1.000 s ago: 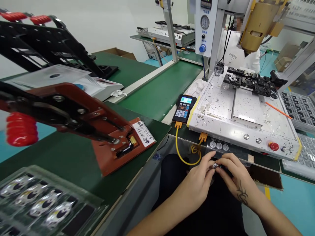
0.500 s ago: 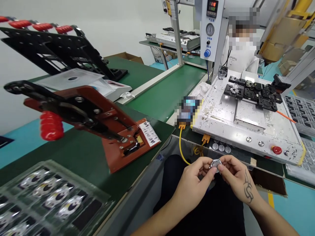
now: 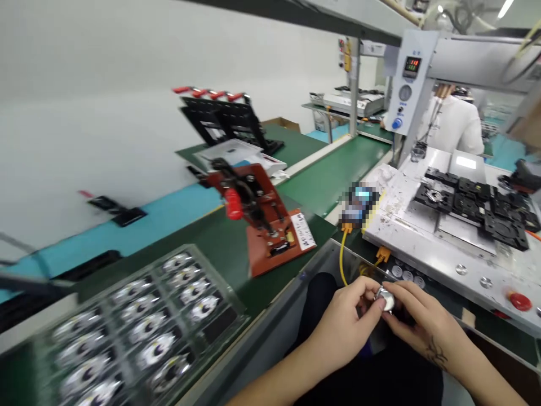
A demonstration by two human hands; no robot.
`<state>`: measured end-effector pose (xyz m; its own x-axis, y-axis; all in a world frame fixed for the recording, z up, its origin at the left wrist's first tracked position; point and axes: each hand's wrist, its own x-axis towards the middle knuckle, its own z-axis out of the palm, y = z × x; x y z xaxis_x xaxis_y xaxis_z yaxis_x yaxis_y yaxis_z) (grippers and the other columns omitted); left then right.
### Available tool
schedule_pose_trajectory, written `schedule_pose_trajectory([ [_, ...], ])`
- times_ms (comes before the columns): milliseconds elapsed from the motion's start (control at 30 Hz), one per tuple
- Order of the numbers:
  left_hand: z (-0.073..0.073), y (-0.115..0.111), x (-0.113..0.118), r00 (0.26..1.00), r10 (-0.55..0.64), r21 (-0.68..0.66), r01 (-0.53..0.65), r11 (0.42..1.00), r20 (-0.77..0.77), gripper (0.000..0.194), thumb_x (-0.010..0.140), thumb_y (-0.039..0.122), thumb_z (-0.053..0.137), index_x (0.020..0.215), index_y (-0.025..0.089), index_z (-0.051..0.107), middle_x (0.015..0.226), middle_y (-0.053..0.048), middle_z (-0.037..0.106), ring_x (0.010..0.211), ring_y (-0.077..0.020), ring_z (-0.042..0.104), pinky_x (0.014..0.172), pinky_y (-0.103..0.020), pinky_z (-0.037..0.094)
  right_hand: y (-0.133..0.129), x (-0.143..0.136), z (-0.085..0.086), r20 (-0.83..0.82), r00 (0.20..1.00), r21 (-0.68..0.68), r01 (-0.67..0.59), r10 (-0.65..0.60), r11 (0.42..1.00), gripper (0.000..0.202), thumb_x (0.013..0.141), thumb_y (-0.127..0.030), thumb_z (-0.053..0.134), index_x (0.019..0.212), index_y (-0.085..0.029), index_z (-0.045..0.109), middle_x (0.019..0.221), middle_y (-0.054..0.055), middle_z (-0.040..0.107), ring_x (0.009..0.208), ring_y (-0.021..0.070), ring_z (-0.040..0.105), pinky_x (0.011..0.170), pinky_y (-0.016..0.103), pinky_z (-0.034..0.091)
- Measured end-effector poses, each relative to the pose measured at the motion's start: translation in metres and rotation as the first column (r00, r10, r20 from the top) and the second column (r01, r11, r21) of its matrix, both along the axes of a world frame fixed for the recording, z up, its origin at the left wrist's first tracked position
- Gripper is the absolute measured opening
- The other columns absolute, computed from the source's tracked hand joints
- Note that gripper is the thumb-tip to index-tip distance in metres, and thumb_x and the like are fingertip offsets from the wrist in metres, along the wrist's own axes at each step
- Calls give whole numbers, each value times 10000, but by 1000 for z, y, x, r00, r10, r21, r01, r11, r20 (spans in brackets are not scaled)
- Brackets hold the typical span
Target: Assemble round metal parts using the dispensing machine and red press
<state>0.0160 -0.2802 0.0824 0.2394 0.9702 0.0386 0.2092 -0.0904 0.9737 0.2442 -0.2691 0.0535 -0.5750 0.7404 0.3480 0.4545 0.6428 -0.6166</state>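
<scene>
Above my lap, a small round silver metal part (image 3: 385, 300) is pinched between both hands. My left hand (image 3: 349, 318) grips its left side with thumb and fingers. On its right side my right hand (image 3: 418, 316) holds it with thumb and fingertips; this wrist bears a dark tattoo. A pale, smooth face of the part is turned up. To the left, a clear plastic tray (image 3: 239, 322) holds several similar silver parts in rows. A red-brown clamp fixture (image 3: 270, 262) with a red handle stands on the green bench beyond the tray.
At the right stands a white machine bed (image 3: 397, 228) with black fixtures (image 3: 469, 206) and a red button (image 3: 519, 301). A yellow cable (image 3: 341, 259) hangs from a blurred device. Black clamp frames (image 3: 224, 121) stand farther back. Behind the machine is a person in white (image 3: 454, 124).
The view has swung left and shows more of the tray. The metal part has been turned so that a smooth pale face shows. Both hands still hold it.
</scene>
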Motion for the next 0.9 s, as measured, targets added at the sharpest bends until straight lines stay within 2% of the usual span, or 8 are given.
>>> schedule_pose_trajectory([
  [100, 39, 8, -42, 964, 260, 325, -230, 917, -51, 98, 1028, 262, 682, 1042, 234, 775, 1074, -70, 818, 931, -224, 746, 799, -310, 572, 16, -8, -2, -69, 998, 67, 4, 1, 998, 542, 1011, -199, 730, 1518, -317, 580, 1112, 93, 755, 845, 242, 752, 756, 358, 648],
  [200, 77, 29, -97, 785, 607, 749, -476, 461, 125, 243, 1093, 286, 595, 900, 227, 730, 935, -68, 777, 906, -226, 716, 865, -368, 555, 32, -19, 0, -163, 986, 79, 44, -30, 996, 436, 972, -227, 765, 1387, -308, 659, 905, 29, 712, 688, 205, 682, 620, 314, 597],
  [267, 92, 48, -128, 793, 604, 904, -311, 292, 78, 330, 1096, 332, 580, 804, 221, 687, 817, -63, 738, 841, -228, 686, 849, -390, 537, 39, -27, 4, -213, 976, 54, 58, -45, 997, 390, 967, -253, 770, 1342, -303, 677, 859, 12, 694, 661, 194, 659, 591, 303, 576],
  [433, 102, 78, -157, 844, 456, 890, 54, 452, -283, 623, 1068, 443, 617, 532, 233, 380, 492, 49, 386, 504, -148, 360, 592, -339, 357, 51, -42, 6, -289, 950, -47, 109, -118, 993, 305, 991, -314, 724, 1289, -253, 702, 805, -1, 653, 629, 178, 611, 585, 303, 558],
  [600, 149, 104, -169, 852, 519, 879, -196, 434, -66, 493, 1169, 439, 392, 722, 243, 463, 648, 23, 473, 595, -158, 494, 610, -299, 418, 81, -77, 3, -238, 971, -98, -11, -12, 995, 297, 985, -315, 716, 1268, -231, 689, 773, -14, 636, 629, 176, 610, 576, 294, 529],
  [700, 172, 127, -198, 804, 593, 663, -469, 584, 46, 344, 1162, 447, 397, 981, 225, 588, 878, -40, 651, 744, -173, 665, 734, -300, 545, 105, -109, -1, -221, 973, -130, -91, 61, 987, 266, 966, -302, 707, 1218, -219, 698, 772, -17, 621, 652, 174, 605, 606, 294, 511],
  [800, 153, 123, -232, 715, 694, 527, -557, 642, -90, 224, 1110, 398, 527, 1148, 200, 626, 1087, -108, 722, 916, -221, 724, 845, -351, 580, 123, -134, -14, -205, 974, -129, -129, 100, 983, 268, 947, -295, 713, 1203, -217, 702, 806, -11, 625, 699, 180, 612, 644, 294, 506],
  [900, 94, 90, -245, 700, 655, 405, -531, 744, -286, 194, 1030, 352, 651, 996, 170, 709, 993, -111, 765, 907, -269, 729, 842, -402, 594, 137, -153, -31, -197, 970, -131, -167, 140, 977, 303, 930, -280, 719, 1224, -217, 688, 813, -19, 608, 723, 180, 611, 687, 297, 511],
])
